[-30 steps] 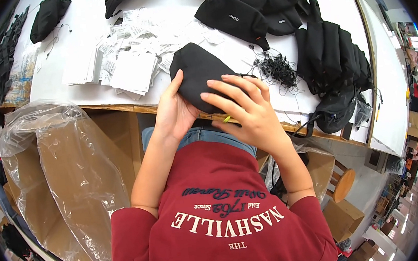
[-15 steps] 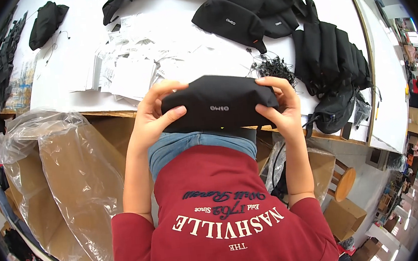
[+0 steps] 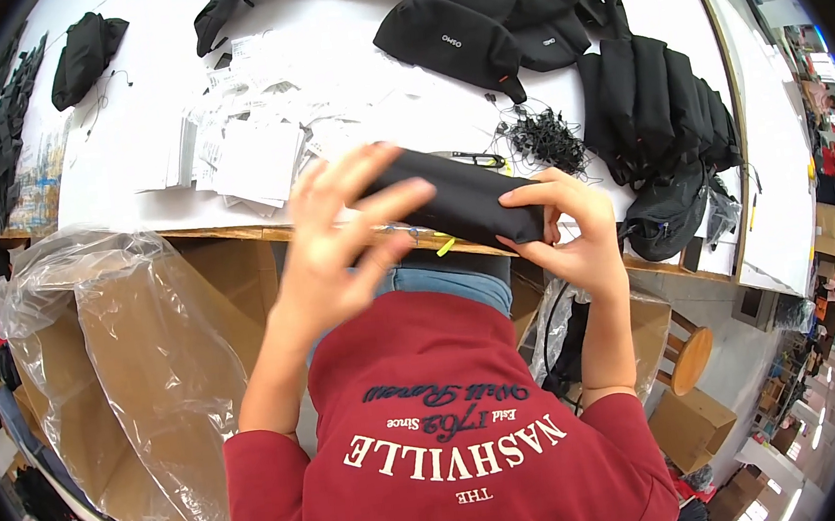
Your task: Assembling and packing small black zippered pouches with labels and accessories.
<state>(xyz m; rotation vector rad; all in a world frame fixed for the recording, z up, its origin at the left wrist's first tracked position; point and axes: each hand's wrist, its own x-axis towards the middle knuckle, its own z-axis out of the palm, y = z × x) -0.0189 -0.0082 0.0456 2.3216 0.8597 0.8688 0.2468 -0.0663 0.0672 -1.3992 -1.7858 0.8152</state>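
You held the black pouch at the table edge, just above centre. Your right hand pinched its 3 o'clock end, fingers pressed together around it. Your left hand lay across its 9 o'clock end, fingers spread and open. At 8 o'clock stood a cardboard box lined with a clear plastic bag; you couldn't tell its contents. Paper slips lay at 11 o'clock, more black bags at 2.

head-worn fisheye looks steeply down, close over the table edge.
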